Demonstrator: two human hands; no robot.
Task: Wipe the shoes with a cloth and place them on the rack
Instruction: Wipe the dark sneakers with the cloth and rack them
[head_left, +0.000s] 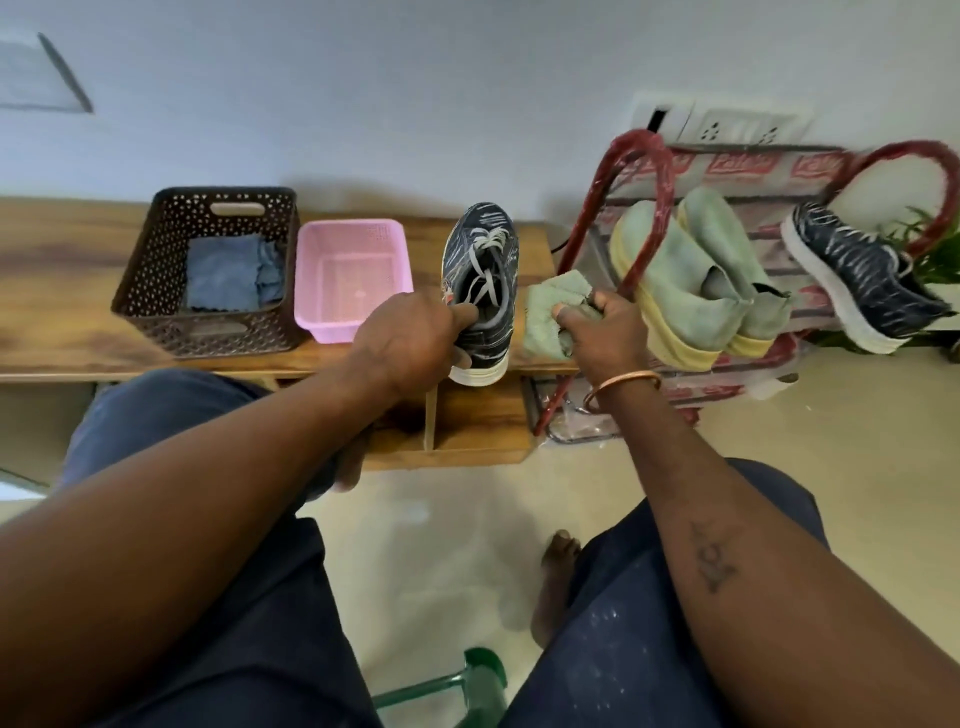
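Note:
My left hand (410, 338) grips a dark blue streaked sneaker (485, 260) by its heel opening, with the toe pointing away over the wooden bench (62, 291). Just right of that shoe, my right hand (602, 332) holds a crumpled green cloth (550, 317). The red-framed shoe rack (639, 208) stands at the right. On it rest a pair of pale green shoes with yellow soles (691, 291) and the matching dark blue sneaker (862, 280).
On the bench stand a brown perforated basket (156, 270) with folded blue cloths inside and a pink basket (353, 280). A white socket panel (727, 122) is on the wall behind the rack. A green stool leg (467, 686) shows between my knees.

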